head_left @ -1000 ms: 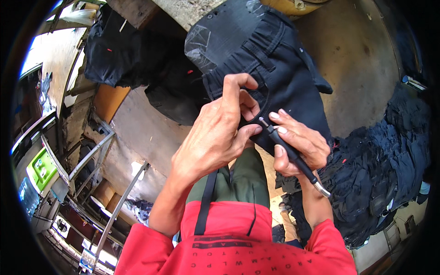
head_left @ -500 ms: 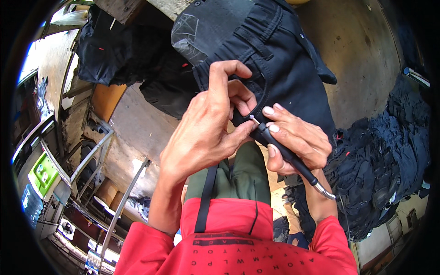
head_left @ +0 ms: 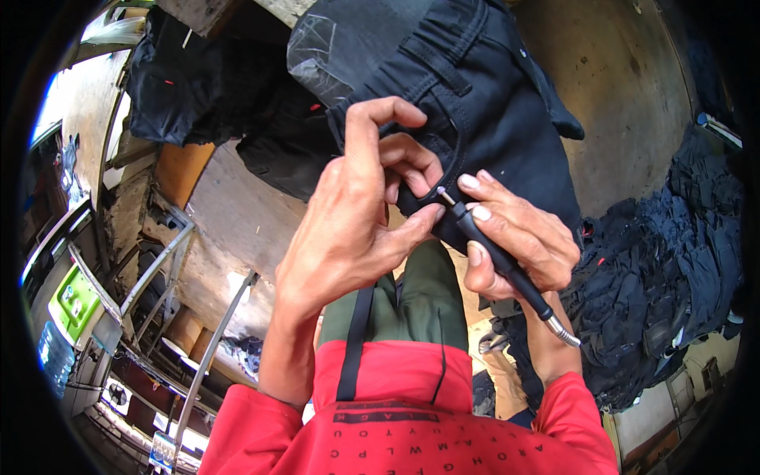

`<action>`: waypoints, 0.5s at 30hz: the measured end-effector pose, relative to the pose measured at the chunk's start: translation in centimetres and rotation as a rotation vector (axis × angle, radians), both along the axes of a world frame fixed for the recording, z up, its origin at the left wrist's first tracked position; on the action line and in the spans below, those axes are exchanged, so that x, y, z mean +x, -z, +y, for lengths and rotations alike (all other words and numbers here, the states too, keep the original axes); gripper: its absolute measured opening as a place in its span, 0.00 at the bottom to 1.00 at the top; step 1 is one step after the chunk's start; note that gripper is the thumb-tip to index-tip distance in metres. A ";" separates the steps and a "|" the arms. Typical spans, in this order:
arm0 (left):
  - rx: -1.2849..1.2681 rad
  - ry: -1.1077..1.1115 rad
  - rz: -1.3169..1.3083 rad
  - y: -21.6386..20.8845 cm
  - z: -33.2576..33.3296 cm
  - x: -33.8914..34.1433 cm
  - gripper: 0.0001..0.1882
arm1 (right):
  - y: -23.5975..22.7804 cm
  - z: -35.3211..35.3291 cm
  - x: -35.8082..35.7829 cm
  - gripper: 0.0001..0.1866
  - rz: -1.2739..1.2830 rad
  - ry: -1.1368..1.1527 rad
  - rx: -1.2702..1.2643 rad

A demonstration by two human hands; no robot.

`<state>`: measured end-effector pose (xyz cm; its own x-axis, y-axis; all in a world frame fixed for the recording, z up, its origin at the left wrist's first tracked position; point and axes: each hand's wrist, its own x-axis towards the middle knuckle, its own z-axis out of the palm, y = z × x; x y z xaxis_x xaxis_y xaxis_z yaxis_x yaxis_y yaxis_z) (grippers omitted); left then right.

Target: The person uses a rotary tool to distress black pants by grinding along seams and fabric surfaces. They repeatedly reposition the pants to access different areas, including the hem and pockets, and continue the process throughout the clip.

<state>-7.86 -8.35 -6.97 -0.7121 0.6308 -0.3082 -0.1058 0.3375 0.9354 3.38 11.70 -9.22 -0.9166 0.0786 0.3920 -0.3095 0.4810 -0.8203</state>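
Black trousers (head_left: pixel 511 131) lie in front of me, drawn over a dark, rounded board (head_left: pixel 368 39) with shiny tape on its left edge. My left hand (head_left: pixel 336 210) is closed on the trousers' curved pocket edge, its thumb below and bent fingers inside the opening; the index finger arches above the cloth. In my right hand (head_left: pixel 530 237) is a black rotary grinder handpiece (head_left: pixel 507 260), gripped like a pen. Its small rounded tip sits at the pocket seam, close to my left thumb; whether it touches the cloth I cannot tell. A metal flexible shaft bends away from its rear end.
A large heap of dark garments (head_left: pixel 653 293) lies at the right. More black garments (head_left: pixel 198 87) hang at the upper left. On the left stand a metal frame (head_left: pixel 162 261), a green tray (head_left: pixel 75 301) and a blue water bottle (head_left: pixel 55 356). A wooden panel (head_left: pixel 609 87) rises behind the trousers.
The handpiece tip has moved slightly up along the pocket edge, with my right hand shifting a little up and right. My left hand and the trousers have shifted slightly.
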 end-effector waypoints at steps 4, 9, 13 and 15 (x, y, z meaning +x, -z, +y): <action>0.010 -0.026 -0.018 0.2 0.0 0.1 0.45 | 0.3 0.5 0.0 0.20 0.012 -0.076 0.033; 0.030 -0.042 -0.018 0.5 -0.1 0.3 0.46 | 0.8 0.3 0.0 0.17 0.038 0.009 -0.006; 0.049 -0.058 -0.036 0.8 -0.1 0.4 0.46 | 0.7 0.4 0.0 0.17 0.027 -0.002 -0.015; 0.056 -0.063 -0.040 0.9 -0.2 0.5 0.46 | 0.7 0.3 -0.1 0.17 0.030 0.011 -0.026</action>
<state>-7.37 -8.52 -7.89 -0.7387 0.6025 -0.3022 -0.1625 0.2760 0.9473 3.32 12.01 -9.97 -0.9033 0.0990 0.4174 -0.3293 0.4634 -0.8227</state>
